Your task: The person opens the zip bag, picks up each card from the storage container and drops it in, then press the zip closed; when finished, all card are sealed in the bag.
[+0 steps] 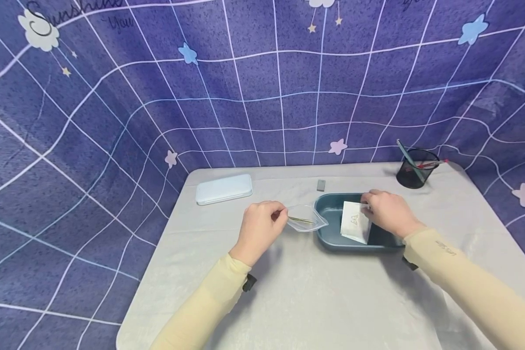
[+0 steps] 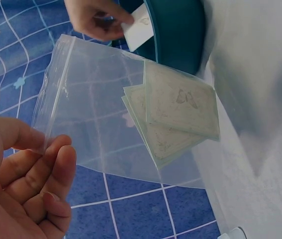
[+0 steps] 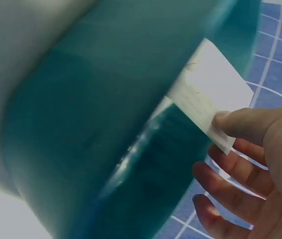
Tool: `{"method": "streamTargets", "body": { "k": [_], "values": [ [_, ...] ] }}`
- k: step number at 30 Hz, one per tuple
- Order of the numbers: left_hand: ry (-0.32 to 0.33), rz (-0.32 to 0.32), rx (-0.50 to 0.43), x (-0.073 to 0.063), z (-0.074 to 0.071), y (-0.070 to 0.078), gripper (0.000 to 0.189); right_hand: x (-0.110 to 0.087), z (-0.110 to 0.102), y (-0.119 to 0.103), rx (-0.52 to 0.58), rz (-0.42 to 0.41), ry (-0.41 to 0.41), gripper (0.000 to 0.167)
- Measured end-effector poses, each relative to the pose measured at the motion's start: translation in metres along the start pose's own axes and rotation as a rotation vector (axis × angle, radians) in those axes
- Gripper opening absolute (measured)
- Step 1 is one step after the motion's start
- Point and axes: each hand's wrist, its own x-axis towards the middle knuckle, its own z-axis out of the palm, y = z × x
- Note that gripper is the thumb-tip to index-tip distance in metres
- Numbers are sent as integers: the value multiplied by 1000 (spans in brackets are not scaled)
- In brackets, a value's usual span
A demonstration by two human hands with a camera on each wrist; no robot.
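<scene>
Grey table (image 1: 315,301), centre frame: left hand (image 1: 260,231) pinches a clear bag (image 2: 106,114) holding cards (image 2: 175,117); right hand (image 1: 388,210) pinches 1 card (image 1: 355,221) over the teal tray (image 1: 328,210).

Head cam looks down from above; 2 wrist cams sit super close, all sharing the teal tray (image 1: 332,241).

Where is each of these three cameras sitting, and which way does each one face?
Head: worn high, facing forward and down at the table; both hands and sleeves show.
Left wrist: beside the left hand, facing the clear bag it pinches.
Right wrist: beside the right hand, facing the teal tray and the white card it pinches.
Shared: all three show tray and card.
</scene>
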Motion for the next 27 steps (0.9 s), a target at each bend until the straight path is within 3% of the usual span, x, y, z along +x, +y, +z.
{"method": "streamTargets", "body": {
  "k": [11, 19, 27],
  "values": [
    [3, 3, 12, 1, -1, 0, 12, 0, -28, -15, 79, -22, 7, 10],
    [-4, -1, -4, 1, 0, 2, 11, -11, -42, -34, 113, -130, 198, 8],
    [0, 2, -1, 2, 1, 3, 13, -16, -73, -64, 176, -277, 443, 10]
  ]
}}
